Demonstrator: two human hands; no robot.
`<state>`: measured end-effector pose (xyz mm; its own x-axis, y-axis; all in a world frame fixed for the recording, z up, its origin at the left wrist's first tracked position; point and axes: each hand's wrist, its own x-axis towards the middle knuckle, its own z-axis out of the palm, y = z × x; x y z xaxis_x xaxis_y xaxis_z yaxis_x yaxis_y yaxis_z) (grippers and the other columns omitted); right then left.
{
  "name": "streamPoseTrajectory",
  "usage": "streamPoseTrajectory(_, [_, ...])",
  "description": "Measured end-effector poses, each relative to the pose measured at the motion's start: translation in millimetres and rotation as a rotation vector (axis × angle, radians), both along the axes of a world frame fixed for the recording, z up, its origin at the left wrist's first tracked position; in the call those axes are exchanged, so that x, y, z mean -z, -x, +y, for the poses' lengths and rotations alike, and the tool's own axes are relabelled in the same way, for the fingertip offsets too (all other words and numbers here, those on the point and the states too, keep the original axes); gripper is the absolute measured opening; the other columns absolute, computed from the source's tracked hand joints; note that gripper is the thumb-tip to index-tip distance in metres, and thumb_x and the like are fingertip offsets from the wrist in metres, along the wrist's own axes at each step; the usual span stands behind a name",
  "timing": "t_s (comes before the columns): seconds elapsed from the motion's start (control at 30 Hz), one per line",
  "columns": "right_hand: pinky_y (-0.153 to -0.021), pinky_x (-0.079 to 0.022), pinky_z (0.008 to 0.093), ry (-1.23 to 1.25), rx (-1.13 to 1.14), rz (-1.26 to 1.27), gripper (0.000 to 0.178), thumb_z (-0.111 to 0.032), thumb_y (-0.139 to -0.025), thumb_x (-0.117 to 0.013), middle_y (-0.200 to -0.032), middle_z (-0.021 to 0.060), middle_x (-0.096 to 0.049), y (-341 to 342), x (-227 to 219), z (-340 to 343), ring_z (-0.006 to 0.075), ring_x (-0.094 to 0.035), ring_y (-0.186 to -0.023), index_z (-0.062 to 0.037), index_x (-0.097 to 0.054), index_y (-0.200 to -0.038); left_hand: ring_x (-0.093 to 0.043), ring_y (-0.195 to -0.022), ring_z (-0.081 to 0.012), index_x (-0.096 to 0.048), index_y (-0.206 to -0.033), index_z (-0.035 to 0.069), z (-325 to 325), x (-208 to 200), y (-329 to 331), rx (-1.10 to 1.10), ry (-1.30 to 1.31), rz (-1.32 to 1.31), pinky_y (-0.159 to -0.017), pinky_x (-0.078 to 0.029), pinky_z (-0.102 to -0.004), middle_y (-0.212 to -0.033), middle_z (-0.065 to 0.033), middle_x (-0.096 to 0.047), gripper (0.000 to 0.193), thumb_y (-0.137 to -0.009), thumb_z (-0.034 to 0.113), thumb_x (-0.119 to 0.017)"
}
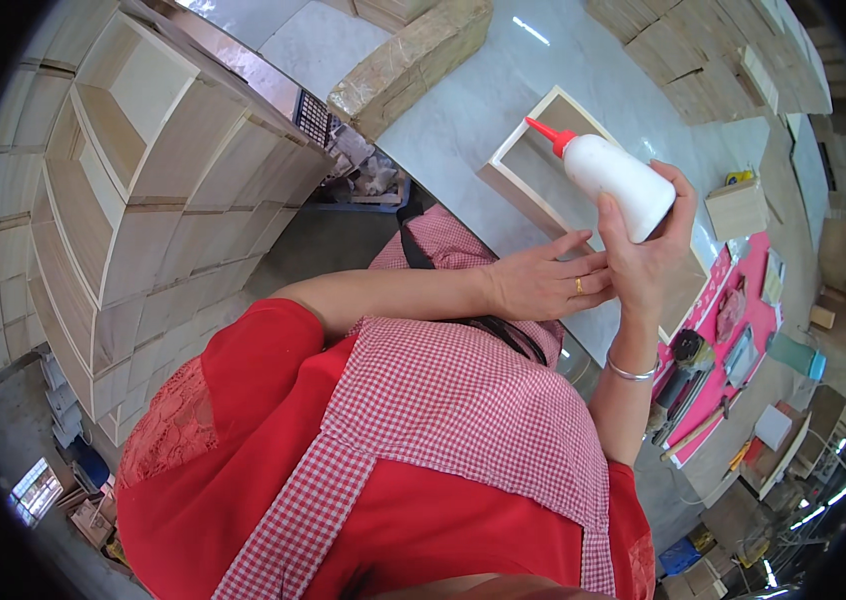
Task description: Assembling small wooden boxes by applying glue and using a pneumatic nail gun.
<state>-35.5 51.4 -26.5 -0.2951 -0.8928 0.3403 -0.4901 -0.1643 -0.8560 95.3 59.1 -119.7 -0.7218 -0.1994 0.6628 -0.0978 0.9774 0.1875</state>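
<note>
My right hand [648, 250] grips a white squeeze bottle of glue [615, 182] with a red nozzle that points up and to the left. The bottle hangs over an open, shallow wooden box [515, 160] lying on the pale table [463, 110]. My left hand [541, 283], a ring on one finger, reaches across from the left with its fingers stretched out. Its fingertips touch the heel of my right hand just below the bottle, and it holds nothing. A silver bangle sits on my right wrist.
A tall stack of light wooden boxes [133, 200] fills the left side. More wooden parts [713, 50] are piled at the top right. A pink mat [733, 340] with hand tools lies at the right of the table, and a small wooden block [738, 208] sits beside it.
</note>
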Motion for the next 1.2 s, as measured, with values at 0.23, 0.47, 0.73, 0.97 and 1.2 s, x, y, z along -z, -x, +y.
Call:
streamPoseTrajectory(0.23, [-0.081, -0.053, 0.0332, 0.026, 0.043, 0.041, 0.06, -0.011, -0.075, -0.083, -0.112, 0.011, -0.058, 5, -1, -12, 0.0202, -0.061, -0.097, -0.0025, -0.051, -0.125, -0.044, -0.136, -0.0219, -0.058, -0.132, 0.009, 1, -3, -1, -0.071, 0.07, -0.009, -0.114, -0.031, -0.0526, -0.136, -0.0052, -0.052, 0.043, -0.09, 0.021, -0.053])
streamPoseTrajectory(0.47, [-0.076, -0.054, 0.0317, 0.05, 0.099, 0.072, 0.057, -0.014, -0.076, -0.084, -0.107, 0.0109, -0.06, 11, -3, -26, 0.0193, -0.063, -0.092, -0.0029, -0.052, -0.122, -0.044, -0.139, -0.0178, -0.058, -0.135, 0.014, 3, -5, 0, -0.149, 0.132, -0.064, -0.118, -0.02, -0.0522, -0.142, -0.0027, -0.052, 0.043, -0.093, 0.022, -0.052])
streamPoseTrajectory(0.73, [-0.075, -0.054, 0.0315, 0.039, 0.126, 0.078, 0.056, -0.016, -0.077, -0.084, -0.106, 0.0114, -0.061, 22, -5, -22, 0.0191, -0.063, -0.091, -0.0031, -0.053, -0.122, -0.045, -0.139, -0.0177, -0.057, -0.135, 0.013, 4, -6, -1, -0.141, 0.108, -0.071, -0.118, -0.021, -0.0509, -0.141, -0.0032, -0.052, 0.044, -0.093, 0.021, -0.05])
streamPoseTrajectory(0.97, [-0.075, -0.054, 0.0313, -0.002, 0.185, 0.106, 0.056, -0.016, -0.077, -0.084, -0.107, 0.0114, -0.062, 38, -13, -2, 0.0188, -0.063, -0.091, -0.0028, -0.053, -0.122, -0.046, -0.136, -0.0201, -0.058, -0.131, 0.01, 2, -3, 1, -0.123, 0.084, -0.022, -0.117, -0.024, -0.0519, -0.137, -0.0051, -0.055, 0.042, -0.092, 0.021, -0.049])
streamPoseTrajectory(1.2, [-0.078, -0.053, 0.0311, 0.01, 0.248, 0.118, 0.055, -0.014, -0.077, -0.083, -0.107, 0.0111, -0.061, 62, -12, 26, 0.0188, -0.062, -0.093, -0.0021, -0.054, -0.121, -0.046, -0.136, -0.0188, -0.058, -0.132, 0.011, 2, -3, 1, -0.096, 0.051, -0.05, -0.116, -0.023, -0.0516, -0.139, -0.0048, -0.054, 0.042, -0.092, 0.02, -0.05])
